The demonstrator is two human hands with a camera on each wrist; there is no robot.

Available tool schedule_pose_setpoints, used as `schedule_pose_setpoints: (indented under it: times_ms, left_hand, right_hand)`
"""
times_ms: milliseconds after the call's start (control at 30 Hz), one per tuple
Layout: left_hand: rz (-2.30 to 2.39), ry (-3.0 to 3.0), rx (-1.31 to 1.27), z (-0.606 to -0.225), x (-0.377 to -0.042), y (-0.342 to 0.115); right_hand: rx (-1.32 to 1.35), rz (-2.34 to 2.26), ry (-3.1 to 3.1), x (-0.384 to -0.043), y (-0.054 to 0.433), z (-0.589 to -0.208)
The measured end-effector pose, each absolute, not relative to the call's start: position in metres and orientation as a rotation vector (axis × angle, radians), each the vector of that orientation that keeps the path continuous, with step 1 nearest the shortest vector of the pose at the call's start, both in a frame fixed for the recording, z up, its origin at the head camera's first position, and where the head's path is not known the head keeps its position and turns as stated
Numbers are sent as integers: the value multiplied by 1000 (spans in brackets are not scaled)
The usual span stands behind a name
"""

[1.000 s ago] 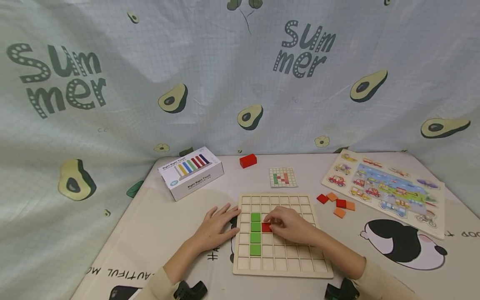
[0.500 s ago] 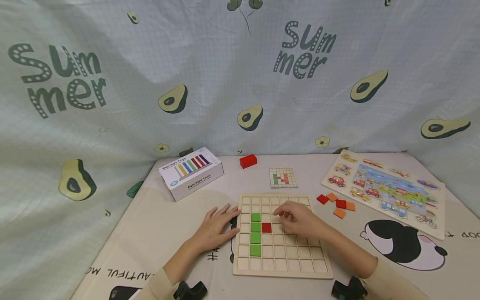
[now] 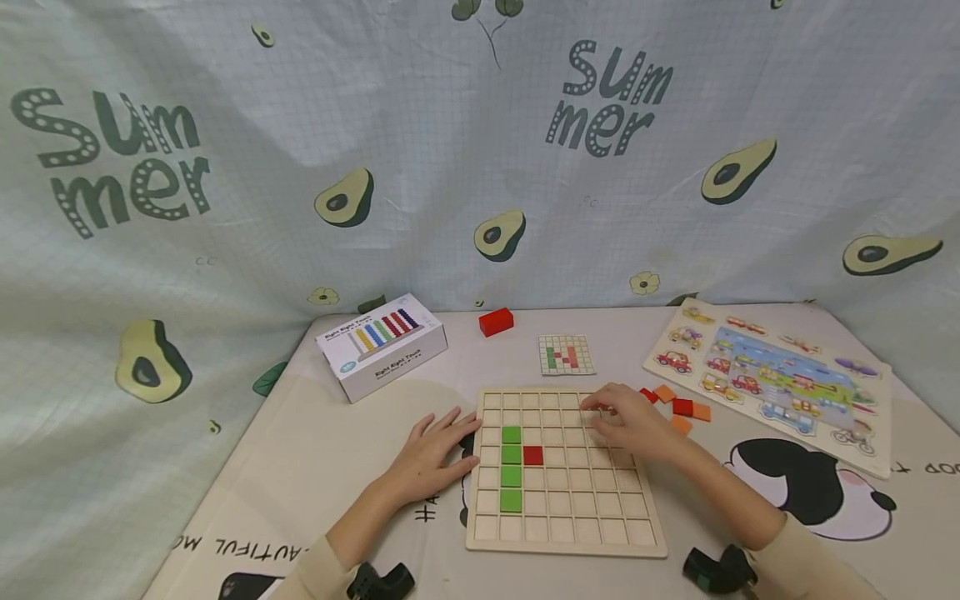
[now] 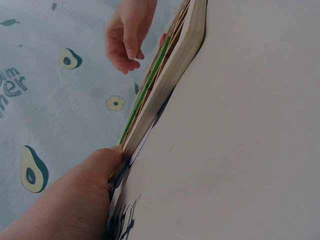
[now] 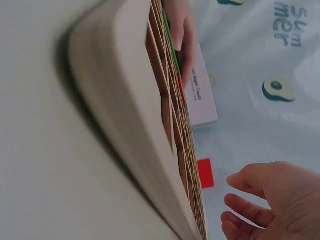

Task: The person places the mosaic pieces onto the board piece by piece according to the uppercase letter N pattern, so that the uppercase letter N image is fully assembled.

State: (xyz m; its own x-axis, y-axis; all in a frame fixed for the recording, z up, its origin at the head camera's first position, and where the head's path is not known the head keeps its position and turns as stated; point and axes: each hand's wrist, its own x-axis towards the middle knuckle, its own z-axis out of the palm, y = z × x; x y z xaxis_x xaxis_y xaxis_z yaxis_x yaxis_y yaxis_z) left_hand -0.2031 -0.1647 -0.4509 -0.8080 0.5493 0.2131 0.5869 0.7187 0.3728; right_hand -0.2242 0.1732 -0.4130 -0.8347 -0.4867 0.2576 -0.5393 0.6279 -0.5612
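A wooden grid board [image 3: 570,542] lies in front of the person. Several green square tiles [image 3: 511,477] form a column in its left part, and one red tile [image 3: 533,456] sits just right of that column. The left hand [image 3: 431,458] rests with spread fingers at the board's left edge; in the left wrist view its thumb [image 4: 102,162] meets the edge. Over the board's upper right part hovers the right hand [image 3: 630,421], fingers loosely bent with nothing between them, as the right wrist view also shows [image 5: 270,200].
Loose red and orange tiles [image 3: 701,412] lie right of the board, partly behind the right hand. A small pattern card [image 3: 567,356] and a red block [image 3: 497,322] are beyond it. A white box [image 3: 382,346] stands back left; a picture puzzle board [image 3: 772,383] lies at right.
The right hand has let go of the red tile, leaving it in the grid, and has moved right and away toward the loose tiles. The left hand has stayed in place.
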Motion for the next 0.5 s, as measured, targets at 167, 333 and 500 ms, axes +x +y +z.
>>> schedule_pose_setpoints:
  times_ms: [167,333,500]
  left_hand:
    - [-655,-2833,-941,-451,-203,-165]
    - [-649,-2840,-934,-451,-203,-165]
    - [-645,-2841,-928,-451,-203,-165]
  right_hand:
    - [798,992,-2732,-232,190,-416]
    - [729,937,-2705,-239,208,-419]
    - [678,828,-2678,-244,224,-423]
